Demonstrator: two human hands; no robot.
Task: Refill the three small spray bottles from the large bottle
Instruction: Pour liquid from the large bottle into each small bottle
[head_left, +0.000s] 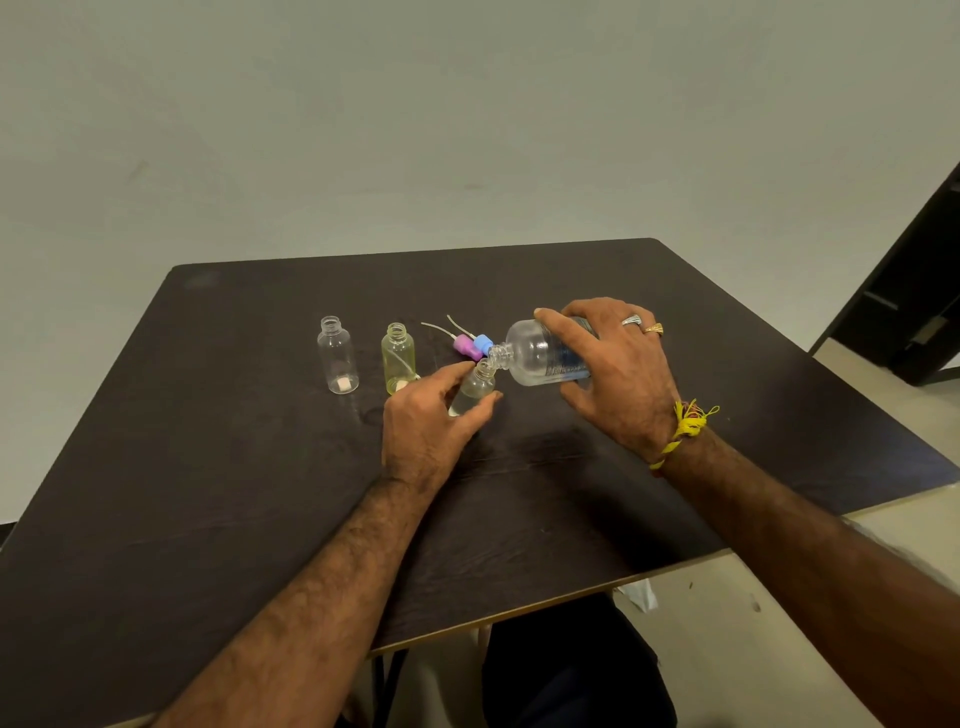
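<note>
Left — two bottles (363, 356); elsewhere open table (208, 467)

both forearms are bare and hairy, with no sleeves in view. the right hand (618, 374) wears a ridged silver metal ring (631, 320) and a gold ring (652, 328); a knotted yellow thread wristband with red strands (684, 427) circles its wrist.
</note>
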